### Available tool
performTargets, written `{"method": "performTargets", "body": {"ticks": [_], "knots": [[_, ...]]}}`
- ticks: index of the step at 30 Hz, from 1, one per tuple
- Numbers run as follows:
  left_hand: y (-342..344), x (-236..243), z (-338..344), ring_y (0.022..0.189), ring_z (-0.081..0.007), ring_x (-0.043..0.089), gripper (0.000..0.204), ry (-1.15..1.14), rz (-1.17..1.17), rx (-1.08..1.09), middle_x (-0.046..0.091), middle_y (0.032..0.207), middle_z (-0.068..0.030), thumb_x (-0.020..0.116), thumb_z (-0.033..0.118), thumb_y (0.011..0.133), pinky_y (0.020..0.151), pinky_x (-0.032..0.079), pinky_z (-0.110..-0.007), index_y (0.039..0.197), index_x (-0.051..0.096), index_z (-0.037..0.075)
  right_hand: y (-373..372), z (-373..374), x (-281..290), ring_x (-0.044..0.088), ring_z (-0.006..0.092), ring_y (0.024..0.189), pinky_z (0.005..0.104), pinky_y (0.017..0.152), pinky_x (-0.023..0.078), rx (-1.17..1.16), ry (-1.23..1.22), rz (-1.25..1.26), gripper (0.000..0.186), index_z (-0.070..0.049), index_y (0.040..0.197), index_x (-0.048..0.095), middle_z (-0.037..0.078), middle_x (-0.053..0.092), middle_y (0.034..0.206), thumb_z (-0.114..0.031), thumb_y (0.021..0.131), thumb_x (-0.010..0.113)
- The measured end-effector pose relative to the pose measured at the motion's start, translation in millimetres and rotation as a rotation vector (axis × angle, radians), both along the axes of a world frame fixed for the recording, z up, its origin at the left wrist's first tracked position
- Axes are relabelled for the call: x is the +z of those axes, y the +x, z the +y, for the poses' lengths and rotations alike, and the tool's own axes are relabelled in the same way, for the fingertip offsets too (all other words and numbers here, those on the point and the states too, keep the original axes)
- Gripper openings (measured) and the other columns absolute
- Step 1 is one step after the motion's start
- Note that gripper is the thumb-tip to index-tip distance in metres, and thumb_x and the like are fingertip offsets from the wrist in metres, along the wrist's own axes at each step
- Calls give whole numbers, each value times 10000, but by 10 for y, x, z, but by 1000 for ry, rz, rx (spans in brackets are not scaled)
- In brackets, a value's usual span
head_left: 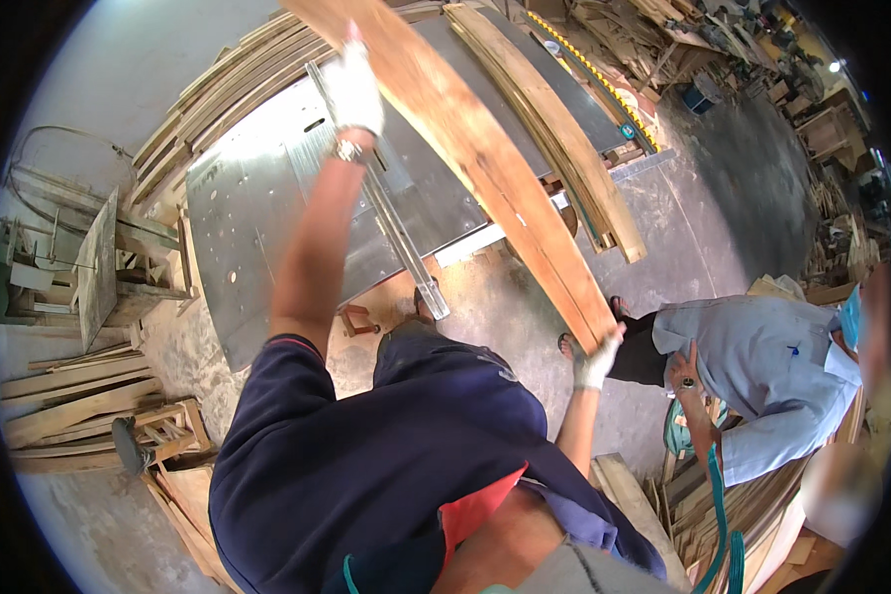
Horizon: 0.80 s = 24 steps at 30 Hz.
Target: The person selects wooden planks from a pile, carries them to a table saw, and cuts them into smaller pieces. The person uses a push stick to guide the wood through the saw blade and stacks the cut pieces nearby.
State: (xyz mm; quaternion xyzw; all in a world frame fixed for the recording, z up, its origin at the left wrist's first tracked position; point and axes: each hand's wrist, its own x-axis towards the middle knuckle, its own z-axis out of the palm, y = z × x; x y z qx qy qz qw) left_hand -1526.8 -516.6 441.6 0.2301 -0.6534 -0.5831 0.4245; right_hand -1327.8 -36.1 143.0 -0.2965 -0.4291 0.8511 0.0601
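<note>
A long brown wooden board [480, 158] stretches diagonally over a grey metal machine table [252, 223], from the top edge of the view down to the right. My left hand [358, 94], in a white glove, is at the board's left edge near its far part; a fingertip lies over the wood, and the hand is slightly blurred. At the near end, my right hand [596, 364], also gloved in white, is closed around the board's corner. A dark crack line runs along the wood near that end.
A metal rail [401, 238] crosses the table. Planks [549, 119] lie on its right side, and long strips [233, 89] along the far left. A person in a light blue shirt [752, 346] stands close on my right. Stacked timber [79, 401] sits at left.
</note>
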Motion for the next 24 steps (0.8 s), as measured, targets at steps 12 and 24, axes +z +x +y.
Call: {"method": "performTargets", "body": {"ticks": [12, 24], "knots": [[1263, -2705, 1397, 1046, -331, 580, 596, -836, -943, -335, 584, 1126, -171, 777, 480, 760, 896, 487, -475, 1140, 585, 63, 2278, 978, 81, 589, 149, 554, 265, 417, 434, 75, 315, -597, 418, -125, 1096, 605, 41, 659, 848, -527, 982, 632], [1363, -3020, 1127, 1246, -285, 467, 857, -1373, -787, -1107, 528, 1296, -87, 755, 698, 694, 1003, 404, -513, 1316, 574, 138, 2209, 488, -501, 645, 190, 605, 334, 460, 517, 372, 75, -705, 408, -105, 1176, 640, 53, 690, 851, -474, 1004, 614]]}}
